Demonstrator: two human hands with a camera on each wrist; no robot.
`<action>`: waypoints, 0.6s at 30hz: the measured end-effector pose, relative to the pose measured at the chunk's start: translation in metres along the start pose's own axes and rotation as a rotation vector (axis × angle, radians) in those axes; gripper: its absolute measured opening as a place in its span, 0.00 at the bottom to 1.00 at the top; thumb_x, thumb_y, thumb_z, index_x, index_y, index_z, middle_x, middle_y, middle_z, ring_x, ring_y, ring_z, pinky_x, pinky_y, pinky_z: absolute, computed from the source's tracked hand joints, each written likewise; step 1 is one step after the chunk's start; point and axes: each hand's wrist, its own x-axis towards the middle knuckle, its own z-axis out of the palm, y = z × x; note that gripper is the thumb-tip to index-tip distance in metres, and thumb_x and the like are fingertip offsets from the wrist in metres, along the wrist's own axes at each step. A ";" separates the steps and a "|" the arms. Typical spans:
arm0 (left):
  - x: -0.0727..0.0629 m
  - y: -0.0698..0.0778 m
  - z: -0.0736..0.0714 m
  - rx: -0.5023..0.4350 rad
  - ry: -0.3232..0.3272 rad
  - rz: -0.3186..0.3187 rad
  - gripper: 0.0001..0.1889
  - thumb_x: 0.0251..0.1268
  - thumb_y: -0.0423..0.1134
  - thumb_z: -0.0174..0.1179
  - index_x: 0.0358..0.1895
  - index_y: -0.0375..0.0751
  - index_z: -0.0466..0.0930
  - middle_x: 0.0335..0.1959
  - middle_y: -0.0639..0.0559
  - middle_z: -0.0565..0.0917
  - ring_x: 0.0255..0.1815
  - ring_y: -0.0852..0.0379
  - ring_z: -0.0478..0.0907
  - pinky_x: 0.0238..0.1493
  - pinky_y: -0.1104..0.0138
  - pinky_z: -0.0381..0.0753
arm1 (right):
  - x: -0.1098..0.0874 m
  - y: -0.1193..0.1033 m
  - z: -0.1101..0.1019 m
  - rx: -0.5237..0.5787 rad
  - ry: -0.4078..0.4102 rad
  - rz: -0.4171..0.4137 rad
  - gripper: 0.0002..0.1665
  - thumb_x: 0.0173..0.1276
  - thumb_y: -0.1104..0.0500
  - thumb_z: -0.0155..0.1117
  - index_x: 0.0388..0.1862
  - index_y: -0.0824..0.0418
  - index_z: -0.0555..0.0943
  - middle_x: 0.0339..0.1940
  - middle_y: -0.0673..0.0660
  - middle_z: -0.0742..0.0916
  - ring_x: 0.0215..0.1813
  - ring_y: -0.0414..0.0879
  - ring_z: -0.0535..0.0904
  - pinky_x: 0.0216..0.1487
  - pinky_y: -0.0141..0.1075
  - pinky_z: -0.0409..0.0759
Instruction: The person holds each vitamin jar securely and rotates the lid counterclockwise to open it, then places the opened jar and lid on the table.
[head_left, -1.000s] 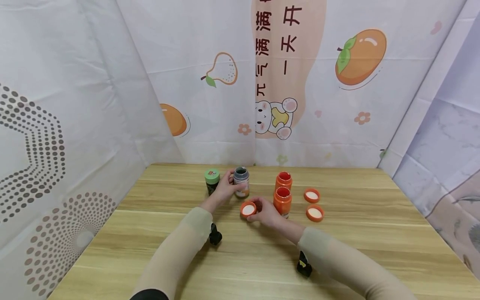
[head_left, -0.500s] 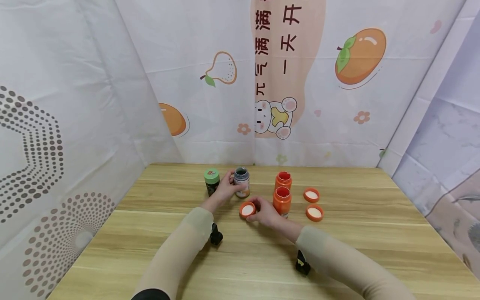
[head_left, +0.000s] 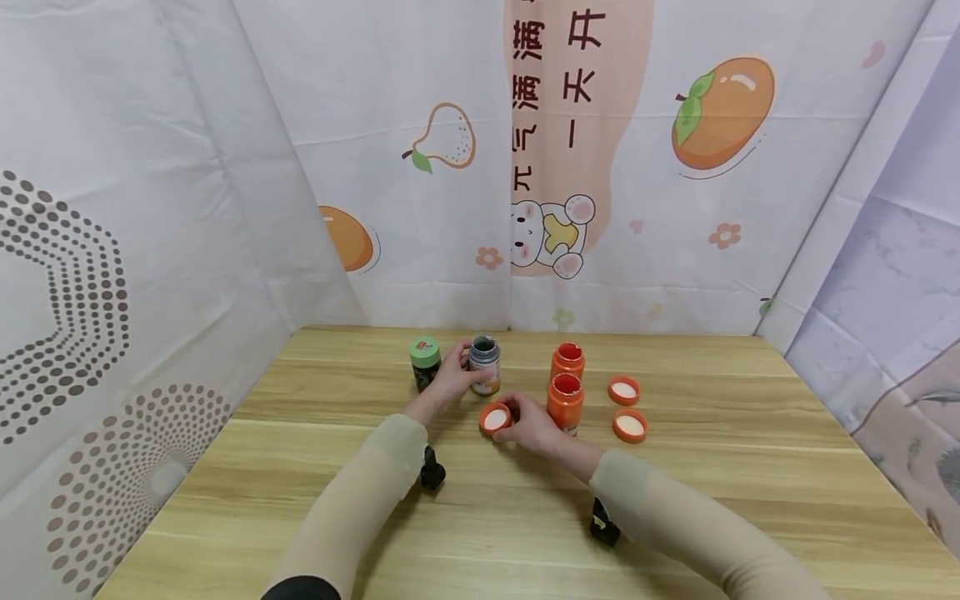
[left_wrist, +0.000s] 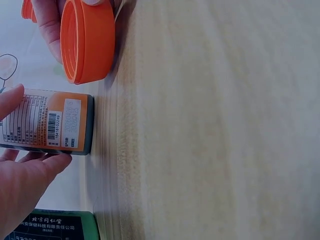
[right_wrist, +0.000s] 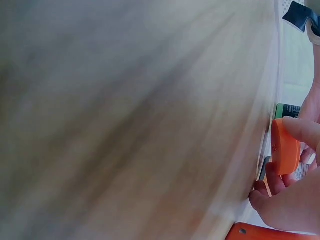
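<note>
My left hand (head_left: 452, 377) grips a dark grey-green jar (head_left: 485, 367) with an orange and white label, its mouth uncovered. In the left wrist view the thumb lies on the near side of the jar (left_wrist: 50, 122) and the fingers curl beneath. Just in front of it, my right hand (head_left: 531, 427) pinches an orange screw lid (head_left: 495, 419), white inside turned up. The right wrist view shows thumb and fingers on the rim of the lid (right_wrist: 285, 147), low over the wooden table. A green-lidded dark jar (head_left: 424, 363) stands left of my left hand.
Two lidless orange jars (head_left: 565, 403) stand one behind the other right beside my right hand. Two more orange lids (head_left: 628, 426) lie inside-up to their right. A printed white curtain (head_left: 420, 283) hangs along the back edge of the wooden table (head_left: 712, 433).
</note>
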 end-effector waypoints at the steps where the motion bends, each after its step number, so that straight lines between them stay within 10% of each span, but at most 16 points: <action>1: 0.000 0.001 0.000 0.002 0.002 0.002 0.30 0.63 0.27 0.63 0.66 0.38 0.62 0.63 0.36 0.73 0.66 0.43 0.68 0.63 0.51 0.67 | 0.000 0.000 0.000 0.000 -0.002 0.007 0.29 0.54 0.69 0.75 0.55 0.65 0.75 0.51 0.59 0.81 0.55 0.54 0.75 0.61 0.50 0.70; 18: -0.013 0.004 -0.010 0.101 -0.009 0.003 0.40 0.61 0.35 0.68 0.73 0.36 0.55 0.71 0.36 0.62 0.73 0.41 0.57 0.69 0.53 0.58 | 0.002 0.001 0.000 -0.020 0.001 0.020 0.29 0.54 0.67 0.76 0.55 0.64 0.75 0.51 0.57 0.81 0.53 0.52 0.76 0.60 0.49 0.71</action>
